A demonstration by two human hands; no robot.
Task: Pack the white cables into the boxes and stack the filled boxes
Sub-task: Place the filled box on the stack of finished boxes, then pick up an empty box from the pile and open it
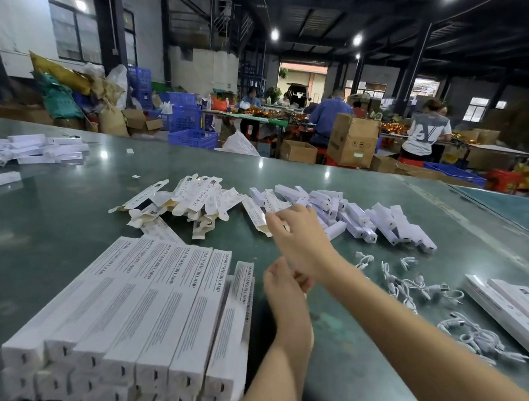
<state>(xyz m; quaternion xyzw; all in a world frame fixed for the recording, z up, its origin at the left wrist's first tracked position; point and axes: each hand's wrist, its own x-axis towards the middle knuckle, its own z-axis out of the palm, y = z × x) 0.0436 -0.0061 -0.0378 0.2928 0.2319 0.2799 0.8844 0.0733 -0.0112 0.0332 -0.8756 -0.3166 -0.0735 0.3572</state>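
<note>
white cardboard lamp boxes (134,316) are stacked at the left, long axes running from the near edge up and rightward. open flat boxes (195,198) are touched by the right hand (296,238), fingers (276,219) spread, near them. white cables (417,287) lie coiled on the glossy green tabletop (56,213), rightward. left hand (285,287): fingers loosely curled, empty.

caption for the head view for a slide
Right hand reaches for open boxes between the stack and cables.
</note>
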